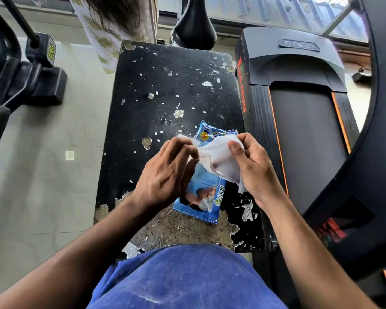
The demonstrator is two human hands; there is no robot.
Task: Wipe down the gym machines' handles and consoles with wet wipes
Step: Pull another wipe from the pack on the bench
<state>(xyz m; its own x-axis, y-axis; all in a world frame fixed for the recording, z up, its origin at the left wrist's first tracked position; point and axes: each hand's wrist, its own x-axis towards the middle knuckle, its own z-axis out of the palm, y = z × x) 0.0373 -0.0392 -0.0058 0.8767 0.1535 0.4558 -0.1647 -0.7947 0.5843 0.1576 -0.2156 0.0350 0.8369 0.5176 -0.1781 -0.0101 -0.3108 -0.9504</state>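
Observation:
A blue pack of wet wipes (206, 197) lies on a worn black bench pad (165, 90) in front of me, its clear lid flipped up. Above the pack I hold a white wet wipe (218, 157) between both hands. My left hand (167, 172) pinches its left corner with fingertips. My right hand (252, 168) grips the right side, thumb pressed on top of the wipe. The wipe is partly spread and hangs just over the pack's opening.
A treadmill (303, 121) with orange-trimmed belt stands right of the bench, its curved black frame (374, 121) sweeping over the right edge. A black machine base (25, 79) stands at left on pale floor tiles. A bike saddle (195, 32) and another person's patterned clothing (112, 32) are beyond the bench.

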